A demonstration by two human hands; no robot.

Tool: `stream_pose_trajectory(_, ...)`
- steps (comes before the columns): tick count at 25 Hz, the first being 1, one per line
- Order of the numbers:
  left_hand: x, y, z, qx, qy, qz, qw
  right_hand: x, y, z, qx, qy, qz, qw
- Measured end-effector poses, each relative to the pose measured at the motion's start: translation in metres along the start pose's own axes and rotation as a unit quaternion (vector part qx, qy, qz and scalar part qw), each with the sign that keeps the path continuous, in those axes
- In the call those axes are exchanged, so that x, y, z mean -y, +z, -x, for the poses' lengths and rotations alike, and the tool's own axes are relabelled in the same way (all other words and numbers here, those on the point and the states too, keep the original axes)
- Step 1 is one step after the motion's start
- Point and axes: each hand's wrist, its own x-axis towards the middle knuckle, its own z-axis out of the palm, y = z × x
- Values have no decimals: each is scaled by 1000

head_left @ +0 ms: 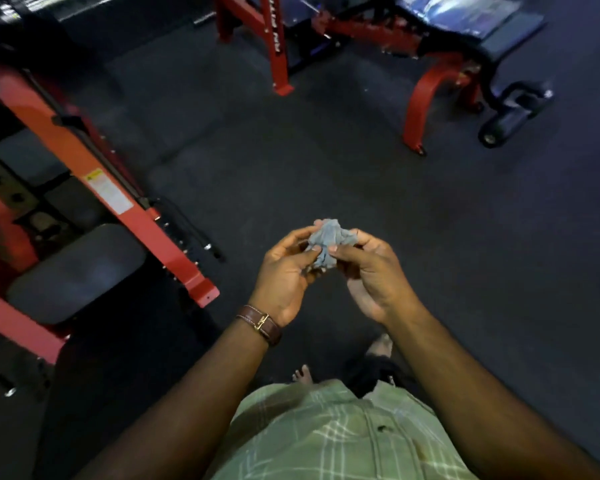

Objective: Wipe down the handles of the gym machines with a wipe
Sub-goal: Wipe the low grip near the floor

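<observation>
A crumpled grey-blue wipe (327, 242) is bunched between both hands at the middle of the head view, above the dark floor. My left hand (286, 273), with a brown watch strap at the wrist, pinches the wipe's left side with thumb and fingers. From the other side, my right hand (369, 271) pinches it, thumb on top. No machine handle is near either hand.
A red-framed machine (125, 202) with a dark seat pad (77, 271) stands at the left. A red upright post (278, 46) and a red bench with dark pads (465, 39) stand at the back. Dark rubber floor (326, 150) lies between them. My bare feet show below the hands.
</observation>
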Motion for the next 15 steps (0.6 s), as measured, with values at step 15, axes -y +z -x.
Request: stream_pose_trajectory(15,-98,-20,-235,-419,88,215,878,52,102,-361,299,65,348,886)
